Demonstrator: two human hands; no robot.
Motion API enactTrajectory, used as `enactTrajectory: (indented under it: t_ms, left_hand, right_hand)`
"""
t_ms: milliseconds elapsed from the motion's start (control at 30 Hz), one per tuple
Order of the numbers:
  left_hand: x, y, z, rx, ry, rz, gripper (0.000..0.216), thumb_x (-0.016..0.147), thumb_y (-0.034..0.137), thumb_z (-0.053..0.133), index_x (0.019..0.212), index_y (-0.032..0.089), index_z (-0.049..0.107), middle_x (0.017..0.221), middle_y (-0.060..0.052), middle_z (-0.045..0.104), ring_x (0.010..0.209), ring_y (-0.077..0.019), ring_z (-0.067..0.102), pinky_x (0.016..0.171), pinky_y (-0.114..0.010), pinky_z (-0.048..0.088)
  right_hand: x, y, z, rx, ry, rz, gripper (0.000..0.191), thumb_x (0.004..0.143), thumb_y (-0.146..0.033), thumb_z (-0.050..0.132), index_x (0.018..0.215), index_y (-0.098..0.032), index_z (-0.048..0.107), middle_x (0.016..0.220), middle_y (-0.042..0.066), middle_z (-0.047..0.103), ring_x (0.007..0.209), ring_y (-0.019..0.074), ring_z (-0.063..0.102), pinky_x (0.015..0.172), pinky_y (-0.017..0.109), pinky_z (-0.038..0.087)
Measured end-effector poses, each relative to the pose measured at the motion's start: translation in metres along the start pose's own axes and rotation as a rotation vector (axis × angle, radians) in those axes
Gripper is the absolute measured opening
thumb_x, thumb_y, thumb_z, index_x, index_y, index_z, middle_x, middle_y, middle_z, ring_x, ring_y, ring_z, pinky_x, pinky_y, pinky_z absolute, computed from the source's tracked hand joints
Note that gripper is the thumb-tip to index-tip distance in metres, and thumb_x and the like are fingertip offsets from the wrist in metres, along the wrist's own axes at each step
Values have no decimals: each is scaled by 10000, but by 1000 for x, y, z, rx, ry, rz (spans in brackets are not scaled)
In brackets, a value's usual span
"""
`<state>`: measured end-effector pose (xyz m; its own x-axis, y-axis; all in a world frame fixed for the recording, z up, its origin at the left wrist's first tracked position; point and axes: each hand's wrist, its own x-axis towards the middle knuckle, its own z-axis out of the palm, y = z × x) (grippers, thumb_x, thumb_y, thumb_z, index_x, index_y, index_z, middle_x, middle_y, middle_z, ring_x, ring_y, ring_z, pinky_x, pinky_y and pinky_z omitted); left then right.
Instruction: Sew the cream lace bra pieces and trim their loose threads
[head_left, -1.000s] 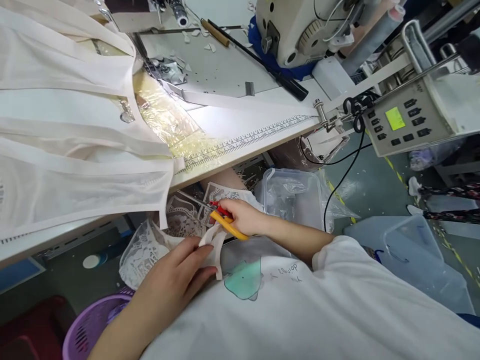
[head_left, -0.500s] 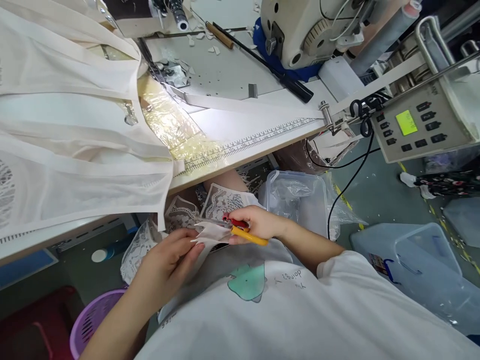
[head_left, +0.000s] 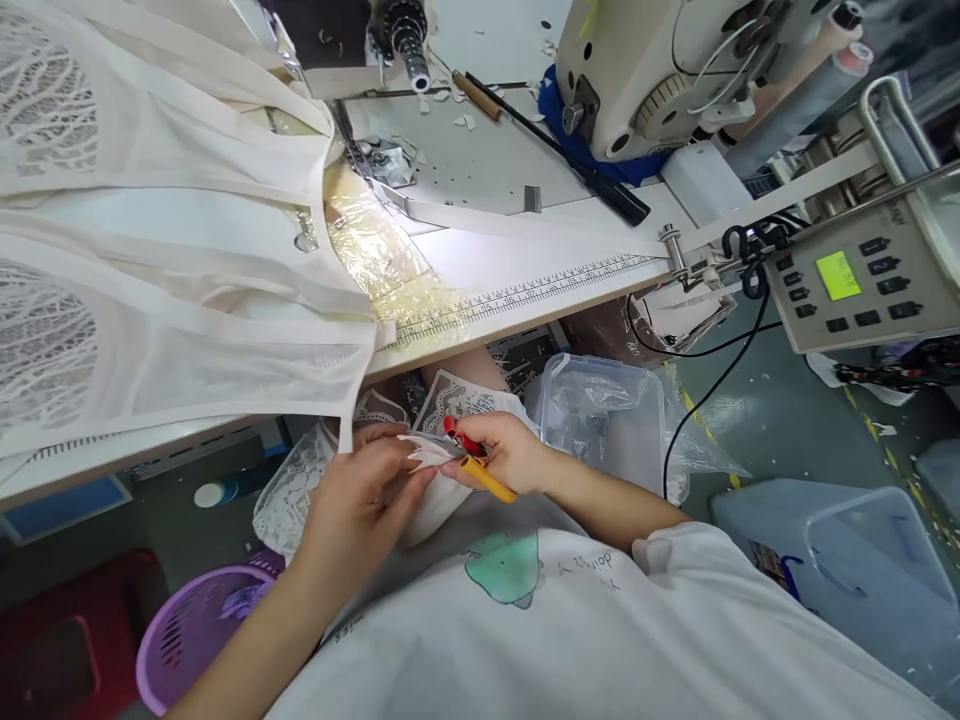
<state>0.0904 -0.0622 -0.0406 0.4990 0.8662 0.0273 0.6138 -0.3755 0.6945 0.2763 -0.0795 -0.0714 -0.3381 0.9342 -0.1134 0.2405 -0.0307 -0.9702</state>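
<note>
My right hand [head_left: 504, 452] is closed round a pair of scissors [head_left: 486, 478] with one yellow and one red handle. Their blades point left, at the edge of a piece of white fabric [head_left: 429, 452] above my lap. Pinched between thumb and fingers of my left hand [head_left: 375, 490] is the same fabric, close to the blade tips. Whether the blades are closed on the cloth I cannot tell. White lace cloth [head_left: 289, 500] hangs by my left wrist. On the table edge above lies a large cream garment [head_left: 300, 375] with lace panels, one strap end hanging down by my left hand.
A sewing machine [head_left: 630, 90] stands on the worktable [head_left: 480, 240], which has a printed ruler along its edge. A control box [head_left: 855, 280] is at right. Clear plastic bins [head_left: 600, 410], a purple basket [head_left: 172, 630] and a red stool [head_left: 75, 620] are below.
The scissors have turned slightly and moved left, nearer my left fingers. My left hand has shifted a little right with the fabric. The whole view has shifted slightly.
</note>
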Motion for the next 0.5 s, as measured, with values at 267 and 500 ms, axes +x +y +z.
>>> enactTrajectory:
  t_ms: [267, 500]
  left_hand:
    - [-7, -4, 10, -20, 14, -20, 238, 845, 385, 459, 674, 225, 504, 624, 19, 587, 579, -136, 579, 450, -225, 381]
    - [-8, -4, 10, -78, -24, -42, 320, 876, 336, 391, 589, 217, 469, 586, 17, 537, 531, -124, 528, 483, -228, 392]
  right_hand:
    - [-4, -5, -1, 25, -62, 68, 497, 702, -596, 608, 548, -201, 348, 536, -59, 318, 516, 78, 295, 460, 198, 289]
    - [-7, 0, 0, -55, 116, -19, 351, 744, -523, 639, 711, -183, 556, 786, 41, 634, 747, 164, 586, 719, 273, 470]
